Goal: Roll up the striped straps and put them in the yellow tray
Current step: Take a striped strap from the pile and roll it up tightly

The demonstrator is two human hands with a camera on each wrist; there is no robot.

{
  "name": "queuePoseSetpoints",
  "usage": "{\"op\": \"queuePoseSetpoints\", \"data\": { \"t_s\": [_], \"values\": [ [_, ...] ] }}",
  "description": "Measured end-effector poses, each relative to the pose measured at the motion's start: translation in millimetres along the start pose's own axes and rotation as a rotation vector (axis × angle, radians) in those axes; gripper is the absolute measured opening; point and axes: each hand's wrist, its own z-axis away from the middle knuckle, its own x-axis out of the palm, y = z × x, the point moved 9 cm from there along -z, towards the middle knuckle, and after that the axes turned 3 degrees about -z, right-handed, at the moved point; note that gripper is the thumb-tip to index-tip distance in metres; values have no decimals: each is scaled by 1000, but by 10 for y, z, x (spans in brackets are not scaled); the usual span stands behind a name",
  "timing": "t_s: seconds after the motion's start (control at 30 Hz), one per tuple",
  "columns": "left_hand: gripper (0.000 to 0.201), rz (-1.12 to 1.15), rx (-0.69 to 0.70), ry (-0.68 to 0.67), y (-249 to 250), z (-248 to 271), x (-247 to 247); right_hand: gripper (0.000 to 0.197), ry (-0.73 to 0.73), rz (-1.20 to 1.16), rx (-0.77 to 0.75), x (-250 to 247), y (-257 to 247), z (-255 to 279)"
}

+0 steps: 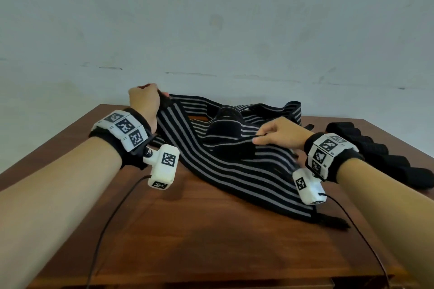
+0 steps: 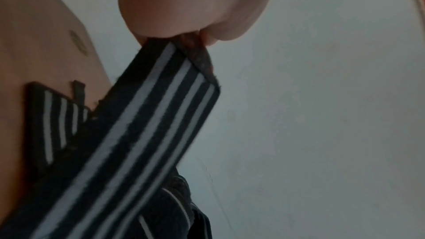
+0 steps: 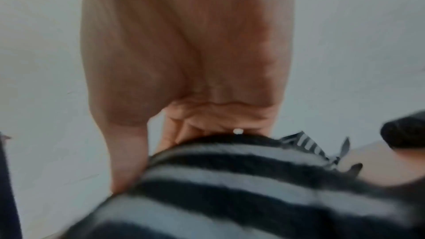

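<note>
Striped straps (image 1: 211,162) lie in a loose tangled heap across the middle of the wooden tabletop (image 1: 187,241), black with grey stripes, several lengths crossing each other. Left hand (image 1: 143,103) is at the far left of the heap, its grip closed on one strap end; in the left wrist view the fingers (image 2: 184,6) pinch the folded end and the strap runs taut down from it. Right hand (image 1: 281,134) is at the right of the heap, thumb and fingers pinched on a strap edge near the middle of the pile; right wrist view is blurred but shows fingers curled over striped fabric. Black padded item (image 1: 375,157) sits at the far right, just beside the heap. No yellow tray visible in any view.

Step in hand, likely: separating one strap out of the tangle before rolling. To do it well: keep the left hold on the end, use the right to free the crossing lengths, pull the strap out flat and untwisted, then start the roll tight from the end with stripes aligned so the edges stay flush. Risk: dragging the other straps along.
</note>
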Motion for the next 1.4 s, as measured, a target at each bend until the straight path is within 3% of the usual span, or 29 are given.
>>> {"op": "queuePoseSetpoints", "data": {
  "t_s": [0.1,0.17,0.23,0.33,0.47,0.6,0.67,0.73,0.77,0.8,0.87,0.97,1.17,1.3,1.4],
  "values": [
    [31,-104,39,-125,72,127,217,27,134,-206,-135,-155,-419,94],
    [31,-182,115,-225,144,317,422,19,141,-425,-169,-158,-651,128],
    [32,-265,221,-327,218,512,616,22,32,-719,-159,-80,-854,171],
    [31,-356,368,-410,331,690,769,49,-167,-1054,-164,10,-1140,282],
    [25,-291,383,-438,459,781,771,56,-19,-838,-250,-74,-1216,316],
    [26,-267,359,-451,454,833,699,35,205,-522,-294,-174,-1178,353],
    [27,-255,335,-465,421,874,709,20,306,-131,-324,-143,-1285,426],
    [28,-207,276,-460,329,873,721,28,391,343,-334,0,-1406,491],
    [27,-169,251,-433,283,850,713,36,440,442,-354,57,-1459,515],
    [27,-154,234,-383,257,818,678,37,473,402,-391,76,-1514,548],
    [29,-194,220,-294,237,754,595,25,438,-47,-477,41,-1532,564],
    [12,-149,169,-319,242,755,562,15,418,-519,-442,-96,-1403,519],
    [29,-47,88,-460,315,965,756,24,241,-590,-298,108,-1297,336],
    [38,126,-22,-572,273,1117,887,34,282,-593,-293,97,-1290,318],
    [50,235,-12,-583,279,1143,910,40,313,-637,-231,92,-1245,311]
  ]
}}
